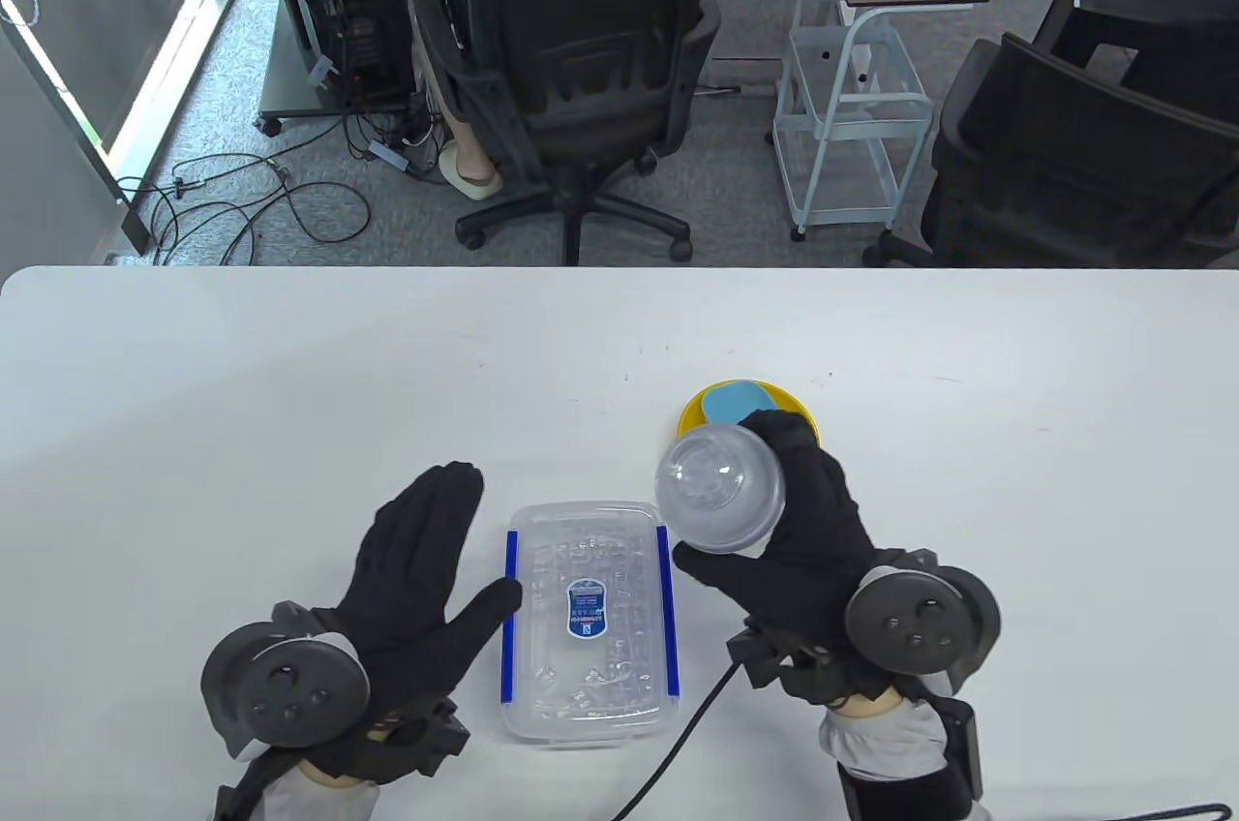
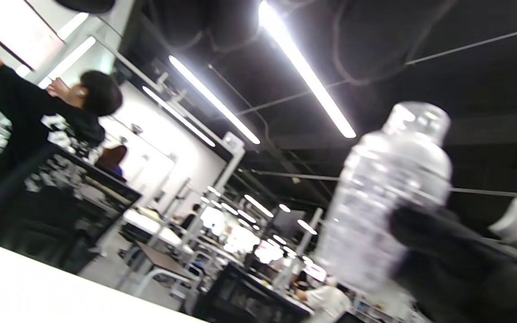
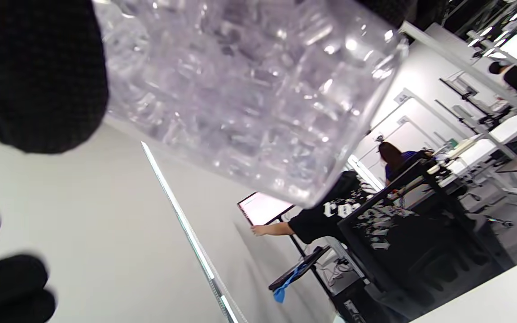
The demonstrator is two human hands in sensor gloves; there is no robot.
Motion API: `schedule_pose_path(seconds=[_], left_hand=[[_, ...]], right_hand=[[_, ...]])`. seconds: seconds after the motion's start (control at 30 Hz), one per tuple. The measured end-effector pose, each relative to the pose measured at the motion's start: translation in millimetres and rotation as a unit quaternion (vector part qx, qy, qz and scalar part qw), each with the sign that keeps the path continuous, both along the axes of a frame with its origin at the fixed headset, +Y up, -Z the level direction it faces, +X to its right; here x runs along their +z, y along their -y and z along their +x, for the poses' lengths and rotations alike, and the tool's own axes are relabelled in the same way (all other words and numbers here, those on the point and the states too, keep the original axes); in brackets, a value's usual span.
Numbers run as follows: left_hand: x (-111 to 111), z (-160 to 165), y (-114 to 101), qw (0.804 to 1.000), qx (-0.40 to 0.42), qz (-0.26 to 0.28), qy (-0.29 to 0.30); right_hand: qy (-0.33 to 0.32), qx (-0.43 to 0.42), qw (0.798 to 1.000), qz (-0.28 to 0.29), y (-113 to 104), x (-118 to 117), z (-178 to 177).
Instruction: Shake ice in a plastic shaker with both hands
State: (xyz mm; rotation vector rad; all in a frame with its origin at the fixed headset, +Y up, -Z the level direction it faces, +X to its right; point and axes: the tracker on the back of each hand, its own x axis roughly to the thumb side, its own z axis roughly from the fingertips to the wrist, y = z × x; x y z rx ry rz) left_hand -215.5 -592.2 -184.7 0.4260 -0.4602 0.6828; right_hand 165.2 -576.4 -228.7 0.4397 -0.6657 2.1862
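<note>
A clear plastic shaker (image 1: 719, 490) with a domed cap is lifted off the table, held by my right hand (image 1: 779, 526), whose fingers and thumb wrap its body. Ice shows through its wall in the right wrist view, where the shaker (image 3: 249, 94) fills the top. In the left wrist view the shaker (image 2: 384, 193) stands upright at the right, with dark gloved fingers (image 2: 447, 255) around its lower part. My left hand (image 1: 426, 550) lies open and flat on the table, fingers straight, thumb near the ice box.
A clear lidded ice box (image 1: 589, 623) with blue clips lies between my hands. A yellow dish (image 1: 699, 414) with a blue sponge (image 1: 731, 400) sits just beyond the shaker. A black cable (image 1: 678, 744) runs from my right wrist. The white table (image 1: 242, 395) extends left and right.
</note>
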Motion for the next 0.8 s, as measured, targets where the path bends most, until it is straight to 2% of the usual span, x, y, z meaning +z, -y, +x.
schedule_pose_path(seconds=[0.1, 0.23, 0.33, 0.37, 0.43, 0.47, 0.5, 0.57, 0.63, 0.7, 0.8], left_hand=[[-3.8, -25.9, 5.3, 0.999, -0.008, -0.012, -0.045], [-9.7, -50.4, 22.2, 0.995, -0.007, -0.035, -0.092], [-16.3, -61.4, 43.1, 0.99, -0.02, -0.058, -0.126], [-20.3, -64.0, 54.7, 0.988, -0.029, -0.072, -0.13], [-26.0, -65.1, 70.8, 0.987, -0.031, -0.085, -0.135], [-27.7, -65.1, 76.9, 0.986, -0.028, -0.092, -0.133], [-29.5, -64.7, 85.7, 0.986, -0.025, -0.101, -0.13], [-32.3, -64.2, 95.4, 0.985, -0.025, -0.112, -0.126], [-35.1, -66.0, 98.3, 0.984, -0.033, -0.131, -0.114], [-35.0, -71.6, 97.6, 0.985, -0.025, -0.13, -0.113], [-33.9, -78.2, 97.6, 0.985, -0.002, -0.129, -0.112]], right_hand=[[0.046, 0.015, 0.999, -0.013, -2.6, -1.0, 26.9], [0.113, 0.018, 0.993, -0.042, 11.9, -11.3, 58.9], [0.164, -0.018, 0.982, -0.091, 39.4, -27.4, 85.4], [0.184, -0.044, 0.975, -0.117, 56.2, -36.2, 96.4], [0.2, -0.072, 0.966, -0.15, 81.8, -48.1, 108.3], [0.206, -0.078, 0.963, -0.157, 88.1, -50.5, 110.2], [0.224, -0.085, 0.954, -0.18, 104.9, -57.2, 114.9], [0.247, -0.079, 0.942, -0.212, 123.8, -64.1, 117.8], [0.273, -0.059, 0.93, -0.239, 142.7, -70.3, 117.4], [0.283, -0.049, 0.91, -0.299, 157.1, -76.3, 116.6], [0.259, -0.064, 0.903, -0.337, 165.3, -83.7, 118.6]])
